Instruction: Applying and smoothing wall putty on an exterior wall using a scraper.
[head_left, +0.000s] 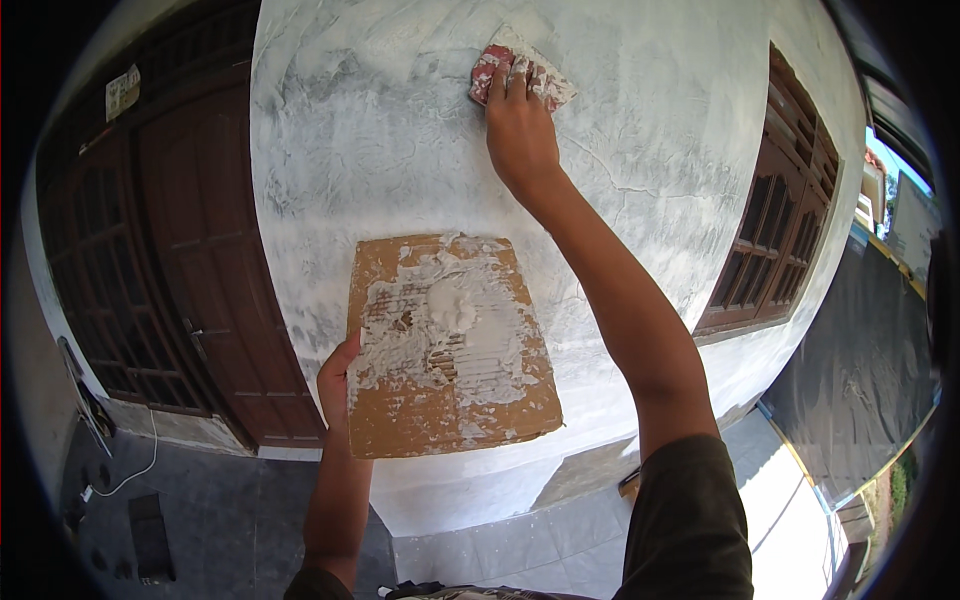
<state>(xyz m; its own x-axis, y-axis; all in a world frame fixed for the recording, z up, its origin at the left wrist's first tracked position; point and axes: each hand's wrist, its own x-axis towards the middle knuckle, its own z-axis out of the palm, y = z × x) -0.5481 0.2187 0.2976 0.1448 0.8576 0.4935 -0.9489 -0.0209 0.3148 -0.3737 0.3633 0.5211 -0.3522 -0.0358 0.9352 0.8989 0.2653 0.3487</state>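
With the right hand pressing a putty-caked scraper flat to the wall, the left hand's edge-pinched cardboard board could tilt, likely spilling its putty mound.

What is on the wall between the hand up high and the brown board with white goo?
Only bare, white-plastered wall lies between the right hand and the cardboard board, seen in the head view.
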